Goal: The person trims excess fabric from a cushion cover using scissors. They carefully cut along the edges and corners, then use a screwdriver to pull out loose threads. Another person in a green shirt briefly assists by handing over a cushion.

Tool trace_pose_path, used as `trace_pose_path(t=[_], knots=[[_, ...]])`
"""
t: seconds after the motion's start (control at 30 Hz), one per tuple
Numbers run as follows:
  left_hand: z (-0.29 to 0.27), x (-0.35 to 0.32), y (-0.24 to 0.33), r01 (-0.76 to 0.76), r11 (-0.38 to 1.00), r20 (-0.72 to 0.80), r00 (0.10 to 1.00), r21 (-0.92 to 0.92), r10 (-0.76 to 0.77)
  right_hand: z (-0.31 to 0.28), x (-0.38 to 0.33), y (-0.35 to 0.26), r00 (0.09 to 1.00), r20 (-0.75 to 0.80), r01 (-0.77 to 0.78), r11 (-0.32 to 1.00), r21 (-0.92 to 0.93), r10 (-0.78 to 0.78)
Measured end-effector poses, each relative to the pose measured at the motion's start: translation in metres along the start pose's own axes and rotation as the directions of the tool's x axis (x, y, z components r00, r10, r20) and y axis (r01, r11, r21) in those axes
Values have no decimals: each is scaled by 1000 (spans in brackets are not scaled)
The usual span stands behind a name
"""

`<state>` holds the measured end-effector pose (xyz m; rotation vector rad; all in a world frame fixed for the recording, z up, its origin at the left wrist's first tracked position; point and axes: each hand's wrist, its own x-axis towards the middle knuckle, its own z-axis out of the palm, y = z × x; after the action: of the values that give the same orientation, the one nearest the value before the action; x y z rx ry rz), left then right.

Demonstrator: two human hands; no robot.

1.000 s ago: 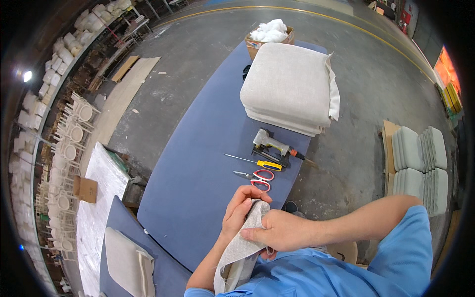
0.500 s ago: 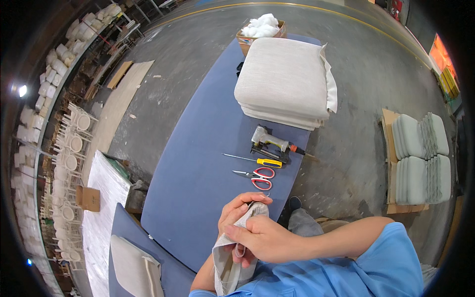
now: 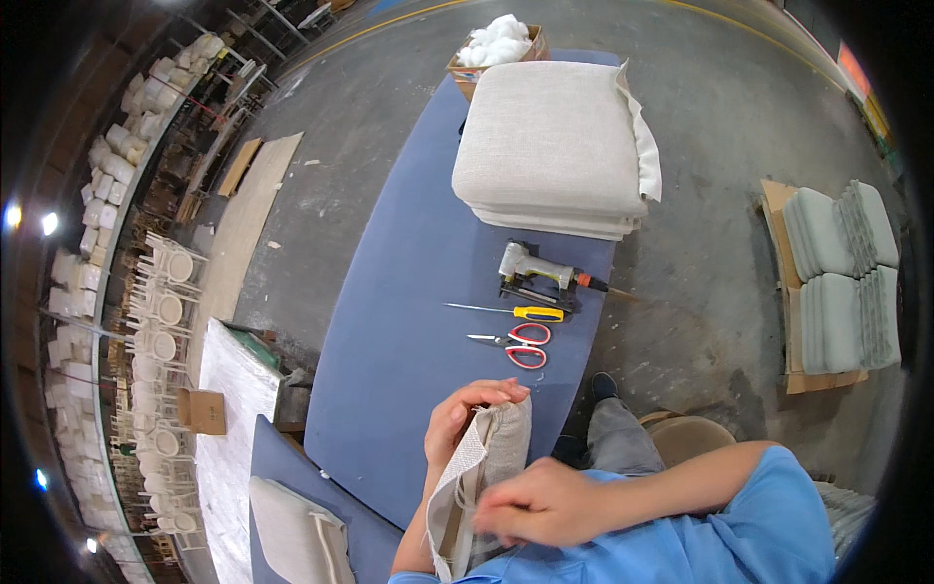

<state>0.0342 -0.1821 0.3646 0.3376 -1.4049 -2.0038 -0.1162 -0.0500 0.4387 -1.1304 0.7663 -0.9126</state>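
Observation:
A light grey fabric-covered seat cushion (image 3: 507, 440) stands on edge close to my body at the table's near edge. My left hand (image 3: 455, 417) is wrapped over its far end. The cover's raw, fraying edge stands apart from the padded side, leaving a long gap. My right hand (image 3: 547, 500) is closed beside that gap, nearer my body; what its curled fingers hold, if anything, is hidden. Just beyond lie red-and-white-handled scissors (image 3: 526, 345), a yellow-handled screwdriver (image 3: 537, 314) and a staple gun (image 3: 537, 268) with a hose fitting.
Covered cushions (image 3: 545, 136) are stacked on the blue table (image 3: 384, 321), before a carton (image 3: 538, 44) of white stuffing. Another cushion (image 3: 292, 530) lies on a blue surface at lower left. More cushions (image 3: 835, 316) stand on cardboard at right. A round stool (image 3: 691, 440) is beside my leg.
My right hand has come off the cushion's upper part and moved toward my body, fingers curled. The left hand keeps its hold on the far end. The view has shifted slightly.

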Motion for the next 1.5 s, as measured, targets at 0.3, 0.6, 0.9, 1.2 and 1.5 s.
trace_pose_path(t=[0.3,0.6,0.9,1.2,1.5], knots=[[45,4,111,21,755,50,996,655,-71,-142,17,147,836,-549,-332,772,-542,-26],[56,8,110,378,336,-316,922,863,-225,-170,125,224,881,-471,-449,373,-812,36],[69,17,103,378,596,-391,913,708,-115,-186,131,204,840,-440,-541,564,-625,318],[61,17,102,465,371,-436,885,804,-164,-140,-14,81,934,-65,-284,843,456,350],[61,9,84,405,550,-460,887,731,-42,-95,-73,12,953,257,-301,552,778,159]])
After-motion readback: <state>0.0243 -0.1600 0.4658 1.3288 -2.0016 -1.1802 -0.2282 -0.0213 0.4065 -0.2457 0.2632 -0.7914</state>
